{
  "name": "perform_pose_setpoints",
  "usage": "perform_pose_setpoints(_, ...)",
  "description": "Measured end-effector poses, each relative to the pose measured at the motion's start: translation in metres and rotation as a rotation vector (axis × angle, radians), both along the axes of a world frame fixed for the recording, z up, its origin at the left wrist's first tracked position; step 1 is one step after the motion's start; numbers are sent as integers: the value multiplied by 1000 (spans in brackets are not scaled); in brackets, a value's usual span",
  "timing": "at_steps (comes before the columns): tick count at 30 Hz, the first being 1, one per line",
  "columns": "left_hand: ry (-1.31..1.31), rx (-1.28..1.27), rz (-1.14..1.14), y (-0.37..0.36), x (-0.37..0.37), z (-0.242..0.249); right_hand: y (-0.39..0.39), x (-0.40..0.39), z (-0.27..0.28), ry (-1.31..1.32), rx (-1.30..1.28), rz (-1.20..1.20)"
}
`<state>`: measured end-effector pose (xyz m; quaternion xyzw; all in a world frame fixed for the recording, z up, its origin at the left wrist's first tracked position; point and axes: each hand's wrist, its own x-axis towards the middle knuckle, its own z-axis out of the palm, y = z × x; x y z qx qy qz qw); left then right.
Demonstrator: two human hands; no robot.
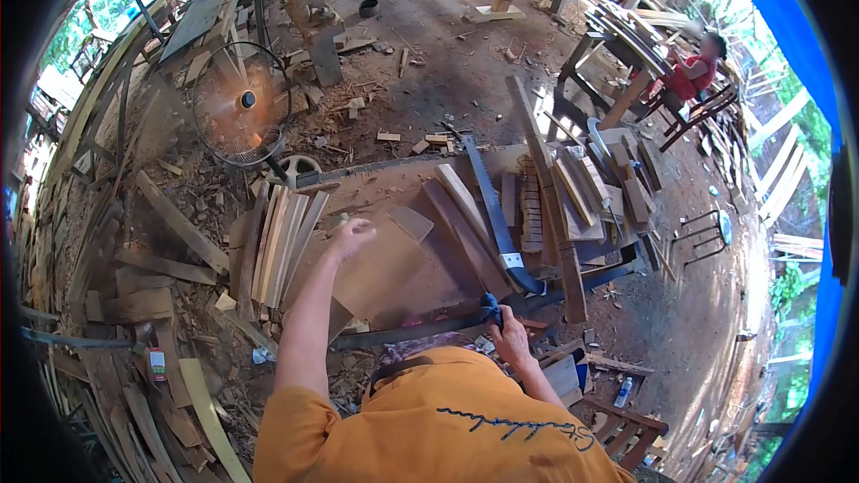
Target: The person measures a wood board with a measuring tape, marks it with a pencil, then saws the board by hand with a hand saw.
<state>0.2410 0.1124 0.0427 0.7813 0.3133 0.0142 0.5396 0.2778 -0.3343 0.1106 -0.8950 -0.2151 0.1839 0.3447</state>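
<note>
My left hand (355,235) is over the brown work board (371,282), beside a row of narrow wood strips (291,246). Its fingers look curled, with a small pale thing at the tips that I cannot make out. Near the front edge of the board, my right hand (512,338) is closed around a dark blue tool handle (490,306); its working end cannot be told from the board behind it. A thin, flat wood piece (411,223) lies between the hands, towards the back. Right of it rests a long handsaw (488,201) with a curved dark handle.
Stacked wood blocks (582,188) and a long plank (546,197) lie on the right. A fan (243,103) stands at the back left, amid scrap wood. A person in red (693,76) sits at the far right near a stool (720,228).
</note>
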Motion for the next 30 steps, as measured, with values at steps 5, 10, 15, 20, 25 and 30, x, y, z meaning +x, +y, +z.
perform_pose_setpoints(5, 189, 347, 93, -25, 16, -9, 40, 12, 16, -37, 8, 103)
perform_pose_setpoints(10, 363, 457, 311, -58, 45, 7, 83, 22, 27, -134, -23, 220)
perform_pose_setpoints(15, 468, 529, 421, -73, 59, 16, 114, 34, 24, -187, -77, 270)
perform_pose_setpoints(20, 525, 578, 425, -76, 60, 18, 132, 45, 13, -211, -96, 341)
perform_pose_setpoints(25, 440, 638, 496, -84, 60, 25, 139, 57, 13, -202, -155, 396)
perform_pose_setpoints(30, 516, 650, 448, -84, 65, 30, 148, 64, 23, -201, -294, 419)
